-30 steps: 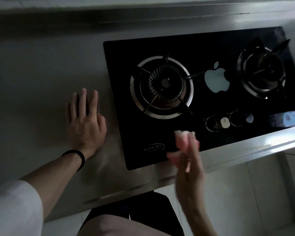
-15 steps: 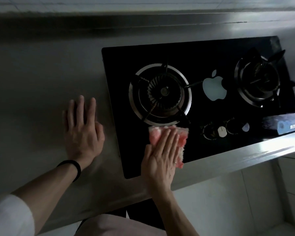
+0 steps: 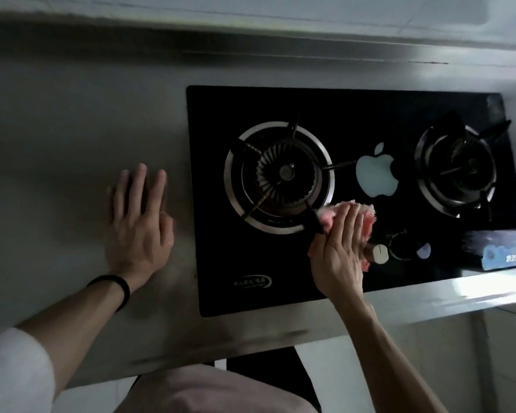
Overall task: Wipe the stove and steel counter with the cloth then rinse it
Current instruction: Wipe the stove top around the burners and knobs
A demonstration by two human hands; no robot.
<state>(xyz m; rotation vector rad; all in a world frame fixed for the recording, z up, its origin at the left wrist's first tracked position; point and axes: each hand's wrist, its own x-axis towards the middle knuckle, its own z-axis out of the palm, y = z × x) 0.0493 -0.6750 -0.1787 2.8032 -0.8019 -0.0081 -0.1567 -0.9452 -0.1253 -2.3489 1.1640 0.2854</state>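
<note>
On the grey brushed-steel counter (image 3: 72,129) your left hand (image 3: 137,225) rests flat, fingers straight, beside the black glass two-burner stove (image 3: 355,114); on that glass your right hand (image 3: 337,254), fingers likewise straight, presses the fluffy pink cloth (image 3: 368,217) between the left burner with its black pan support (image 3: 286,174) and the white control knob (image 3: 380,254). Sweep left and the pile may snag a support prong; sweep right and your palm may turn the knob.

Black wristband (image 3: 113,289) on the left wrist, white sleeve (image 3: 12,371) above
</note>
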